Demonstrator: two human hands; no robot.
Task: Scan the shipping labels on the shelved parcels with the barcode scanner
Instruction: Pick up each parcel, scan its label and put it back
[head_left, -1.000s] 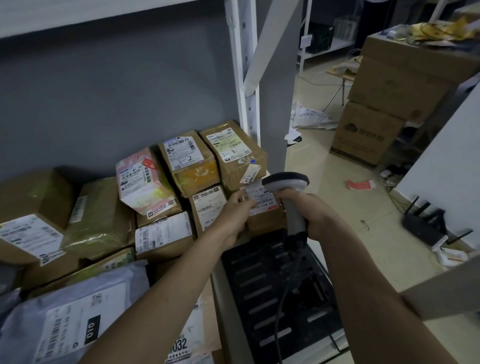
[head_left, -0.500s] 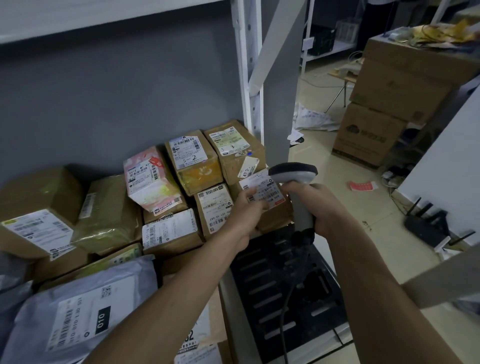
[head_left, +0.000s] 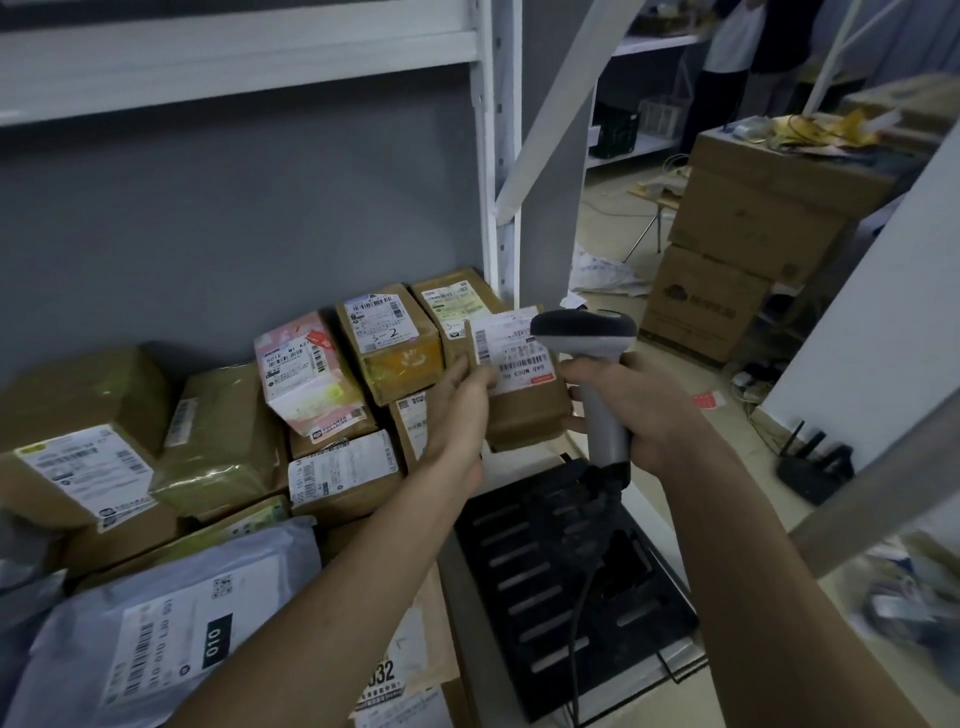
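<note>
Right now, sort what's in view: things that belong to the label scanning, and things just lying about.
Job:
scanner, in right hand
brown parcel, held by left hand
its label
shelved parcels
grey mailer

Lying about:
stacked cartons
router
red slip
black crate

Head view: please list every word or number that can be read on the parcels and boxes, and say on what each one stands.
"010": black patch on the label of the grey mailer bag.
"2", handwritten: label of the yellow-taped box.
"32", its start hidden by the arm: label on the brown parcel at the bottom.
Label of the box in the left hand: too blurred.
Logo on the floor carton: unreadable.
</note>
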